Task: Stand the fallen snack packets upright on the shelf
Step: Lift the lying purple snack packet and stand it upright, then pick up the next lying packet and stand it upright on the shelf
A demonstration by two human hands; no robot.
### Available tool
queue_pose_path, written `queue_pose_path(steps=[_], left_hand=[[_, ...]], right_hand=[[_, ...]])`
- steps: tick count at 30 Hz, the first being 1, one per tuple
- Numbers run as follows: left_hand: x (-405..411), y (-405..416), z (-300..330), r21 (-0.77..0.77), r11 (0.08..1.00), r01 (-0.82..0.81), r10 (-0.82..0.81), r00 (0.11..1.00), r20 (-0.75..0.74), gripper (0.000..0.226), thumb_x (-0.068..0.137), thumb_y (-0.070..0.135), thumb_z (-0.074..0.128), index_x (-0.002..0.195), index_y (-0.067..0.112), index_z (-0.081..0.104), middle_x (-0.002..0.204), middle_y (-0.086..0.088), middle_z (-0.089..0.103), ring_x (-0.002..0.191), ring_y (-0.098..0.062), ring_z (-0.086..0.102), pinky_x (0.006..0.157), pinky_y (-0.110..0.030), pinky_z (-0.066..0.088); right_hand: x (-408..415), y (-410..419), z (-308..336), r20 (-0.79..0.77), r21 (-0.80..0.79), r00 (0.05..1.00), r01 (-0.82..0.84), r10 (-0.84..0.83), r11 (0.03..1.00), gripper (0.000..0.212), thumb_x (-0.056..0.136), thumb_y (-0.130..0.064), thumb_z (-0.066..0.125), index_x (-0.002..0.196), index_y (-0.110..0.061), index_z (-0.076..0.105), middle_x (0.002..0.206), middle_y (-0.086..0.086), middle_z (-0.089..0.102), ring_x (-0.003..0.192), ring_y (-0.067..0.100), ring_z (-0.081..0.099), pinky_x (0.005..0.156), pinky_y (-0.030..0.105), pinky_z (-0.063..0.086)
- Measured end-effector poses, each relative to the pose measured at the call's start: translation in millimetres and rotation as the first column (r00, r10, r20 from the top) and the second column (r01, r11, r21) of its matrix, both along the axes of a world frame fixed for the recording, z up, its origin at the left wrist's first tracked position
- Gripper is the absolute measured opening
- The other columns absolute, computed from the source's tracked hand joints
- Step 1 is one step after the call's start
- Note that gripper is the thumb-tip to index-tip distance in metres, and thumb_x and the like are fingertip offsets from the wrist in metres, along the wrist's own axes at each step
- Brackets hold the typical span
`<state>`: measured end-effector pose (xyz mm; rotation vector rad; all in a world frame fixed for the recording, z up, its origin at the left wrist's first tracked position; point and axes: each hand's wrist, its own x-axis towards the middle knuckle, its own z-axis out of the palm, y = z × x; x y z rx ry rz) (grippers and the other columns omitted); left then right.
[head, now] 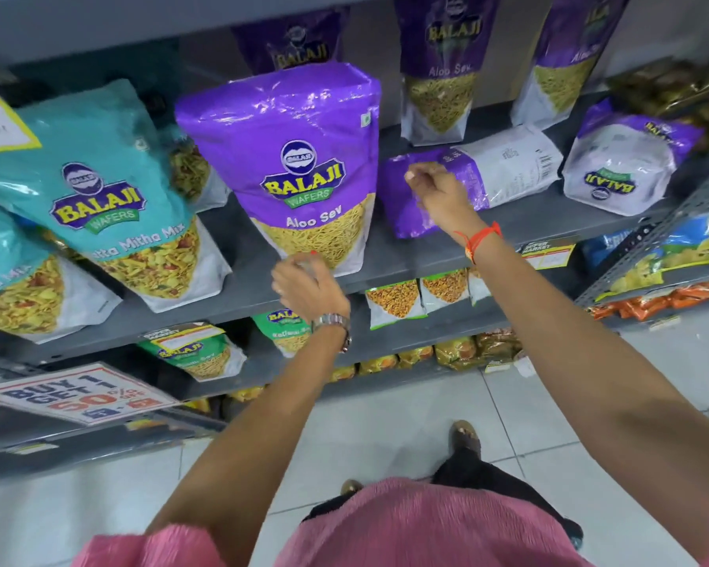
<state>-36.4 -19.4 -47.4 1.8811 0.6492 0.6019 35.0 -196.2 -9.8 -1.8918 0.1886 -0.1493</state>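
Grey metal shelf running across, just beyond both hands. Above and left of the left hand, a big teal mix packet standing upright but leaning. Straight above the left hand, a large purple Aloo Sev packet upright at the shelf's front edge. Under and around the right hand, a fallen purple packet lying flat on its face, printed back up, its purple end toward the front. Further right of the right hand, a second fallen packet tipped over with its logo upside down. Behind and above the right hand, two more purple packets standing at the back of the shelf. Left hand at the bottom edge of the upright Aloo Sev packet, fingers loosely curled, blurred; whether touching or gripping cannot be told. Right hand over the purple end of the flat packet, fingers bent and pinched downward against the film; a firm hold cannot be confirmed. Wristwatch on the left wrist, red thread on the right.
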Motion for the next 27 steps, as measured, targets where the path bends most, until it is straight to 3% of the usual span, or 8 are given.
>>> queue_pose_path(steps=[3,6,11,14,16,20,24,27], left_hand=[[-0.4,-40.2,-8.4,0.034,0.995,0.091,-0.091,0.996,-0.006,0.033,0.074,0.026,0.045,0.093,-0.001,0.051,0.099,-0.025,0.055,0.098,-0.037,0.049,0.083,-0.045,0.036],[5.4,-82.2,-16.6,-0.046,0.985,0.167,-0.164,0.985,0.063,0.024,0.072,0.02,0.047,0.089,0.003,0.046,0.091,-0.017,0.049,0.088,-0.03,0.047,0.079,-0.041,0.036],[34.2,-157.0,-29.4,-0.456,0.846,0.277,-0.412,0.882,-0.228,0.026,0.077,0.021,0.06,0.093,0.005,0.047,0.084,-0.011,0.061,0.078,-0.033,0.06,0.069,-0.036,0.049],[59.9,-184.8,-28.3,-0.76,0.619,0.198,-0.543,0.807,-0.232,0.042,0.087,0.03,0.053,0.115,-0.001,0.05,0.084,-0.013,0.061,0.038,-0.021,0.061,0.033,-0.019,0.048],[71.5,-196.7,-26.9,-0.835,0.541,0.104,-0.474,0.858,-0.2,0.036,0.091,0.029,0.046,0.109,-0.001,0.05,0.083,-0.013,0.063,0.026,-0.011,0.055,0.028,-0.018,0.045],[78.2,-196.4,-27.7,-0.881,0.472,-0.015,-0.306,0.935,-0.18,0.037,0.096,0.02,0.035,0.064,0.004,0.046,0.034,-0.001,0.061,0.03,-0.015,0.058,0.036,-0.023,0.051],[75.2,-197.8,-17.5,-0.866,0.499,-0.043,-0.246,0.951,-0.189,0.035,0.095,0.009,0.029,0.064,0.005,0.043,0.065,-0.012,0.052,0.029,-0.015,0.056,0.035,-0.025,0.05],[74.8,-191.7,-12.5,-0.806,0.592,-0.022,-0.226,0.955,-0.192,0.019,0.094,0.003,0.033,0.082,0.0,0.048,0.067,-0.011,0.054,0.029,-0.01,0.056,0.034,-0.024,0.05]], right_hand=[[20.6,-34.4,5.1,0.031,-0.133,0.999,0.026,-0.022,0.991,0.029,0.092,-0.01,0.052,0.118,0.0,0.058,0.102,0.01,0.063,0.071,-0.015,0.059,0.065,-0.003,0.04],[44.8,-66.7,11.5,0.032,-0.259,0.999,0.015,-0.007,0.966,0.029,0.091,0.0,0.047,0.115,0.003,0.061,0.114,0.019,0.066,0.102,0.025,0.062,0.062,-0.005,0.036],[84.7,-106.3,14.5,-0.007,-0.51,0.993,-0.104,0.116,0.854,0.032,0.088,0.001,0.043,0.111,0.003,0.065,0.117,0.026,0.066,0.114,0.034,0.06,0.097,0.029,0.04],[112.7,-124.6,11.4,-0.085,-0.611,0.977,-0.205,0.194,0.764,0.029,0.09,-0.006,0.044,0.108,0.003,0.065,0.114,0.031,0.064,0.11,0.042,0.059,0.093,0.04,0.046],[132.1,-134.4,10.8,-0.174,-0.656,0.956,-0.29,0.235,0.696,0.029,0.092,-0.012,0.042,0.104,0.005,0.062,0.114,0.032,0.062,0.107,0.044,0.058,0.089,0.04,0.047],[148.1,-133.5,10.6,-0.328,-0.686,0.91,-0.415,0.255,0.598,0.032,0.093,-0.008,0.039,0.12,0.004,0.053,0.128,0.027,0.055,0.118,0.04,0.052,0.096,0.037,0.043],[163.5,-129.5,4.7,-0.41,-0.68,0.873,-0.486,0.265,0.549,0.034,0.093,-0.011,0.044,0.124,0.003,0.052,0.13,0.025,0.055,0.119,0.038,0.053,0.095,0.035,0.045],[165.9,-128.2,6.8,-0.425,-0.614,0.875,-0.466,0.231,0.637,0.037,0.09,-0.017,0.053,0.124,-0.001,0.051,0.124,0.021,0.06,0.113,0.036,0.057,0.089,0.034,0.048]])
